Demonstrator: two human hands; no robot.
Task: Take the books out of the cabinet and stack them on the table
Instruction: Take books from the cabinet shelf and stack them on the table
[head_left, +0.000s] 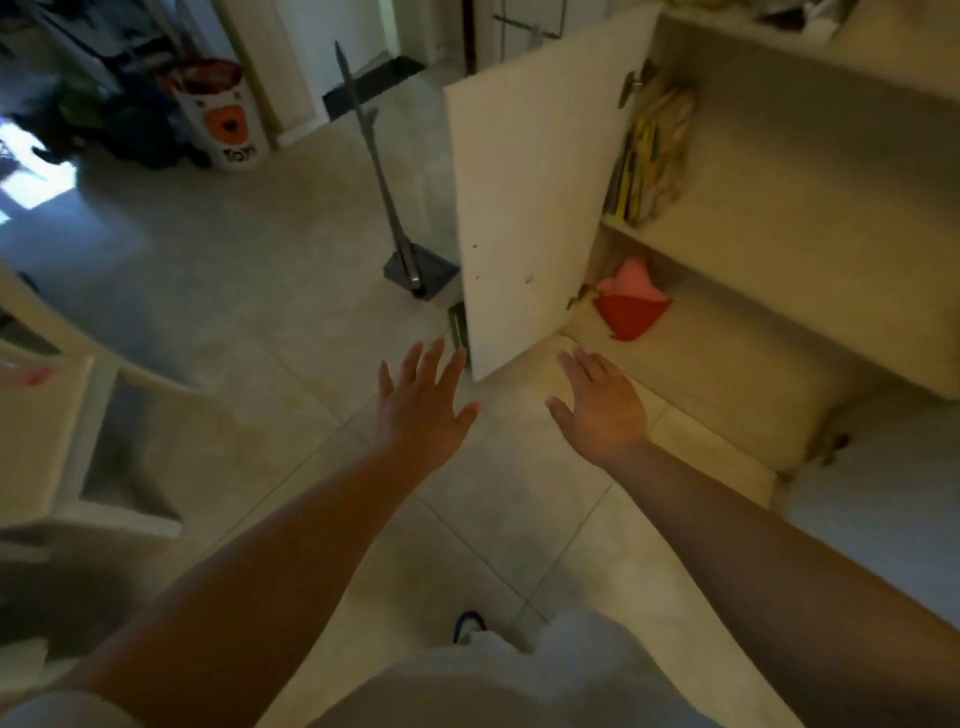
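Pale tiled floor fills the head view, with a cream open-fronted cabinet at right, its white door swung outward. Upright colourful books stand on the upper shelf just behind the door hinge; a red and pink cloth lies on the shelf below. Left hand and right hand reach forward, fingers spread, holding nothing, well apart from the books.

The open cabinet holds a row of books standing upright on its upper shelf at the left end, while a red and pink cloth item lies on the lower shelf.
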